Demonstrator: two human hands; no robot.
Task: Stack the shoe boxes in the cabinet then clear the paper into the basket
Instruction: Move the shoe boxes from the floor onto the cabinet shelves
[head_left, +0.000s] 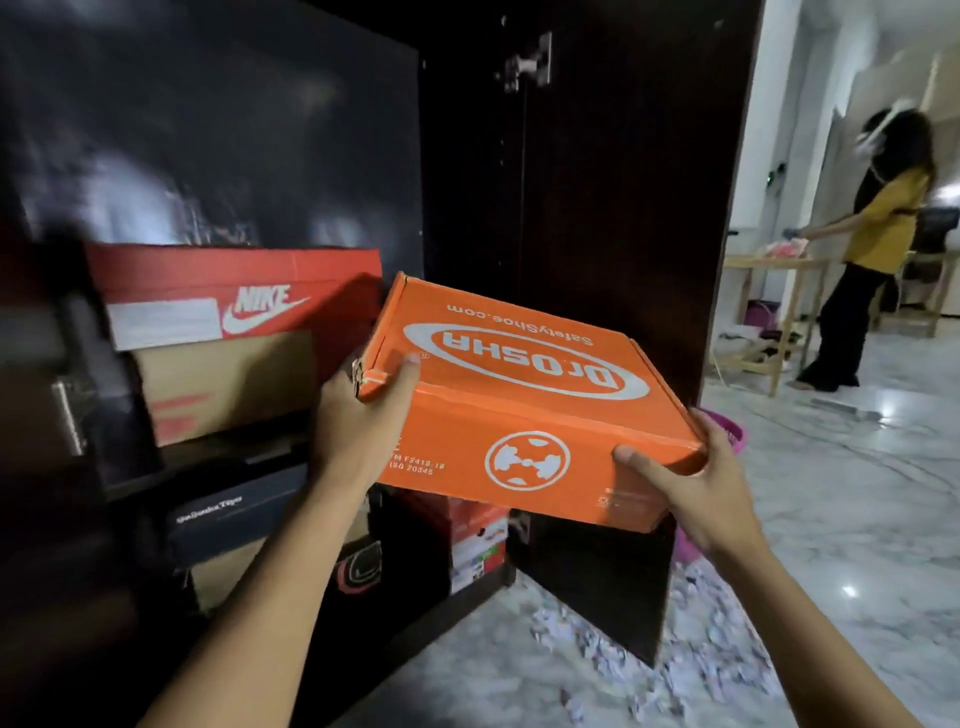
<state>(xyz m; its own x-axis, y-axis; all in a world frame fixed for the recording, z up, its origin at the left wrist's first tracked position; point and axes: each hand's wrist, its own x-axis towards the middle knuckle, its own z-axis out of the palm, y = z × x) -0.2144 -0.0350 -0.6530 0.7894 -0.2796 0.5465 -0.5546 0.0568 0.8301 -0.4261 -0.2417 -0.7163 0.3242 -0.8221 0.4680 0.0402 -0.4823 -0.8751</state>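
Observation:
I hold an orange shoe box (519, 410) with white lettering in the air in front of the dark cabinet (208, 130). My left hand (363, 415) grips its near left corner, thumb on the lid. My right hand (691, 483) grips its near right corner, thumb on the front face. On the cabinet's upper shelf a red Nike box (234, 296) lies on a brown box (223, 384). The lower shelf holds a dark box (234, 514) and other boxes (467, 540). Shredded paper (691, 639) is strewn over the marble floor. A pink basket (732, 431) peeks out behind the box.
The cabinet's open door (597, 208) stands right behind the orange box. Another person (872, 249) in a yellow top stands at a wooden table (769, 312) in the room at the far right. The marble floor (857, 493) stretches to the right.

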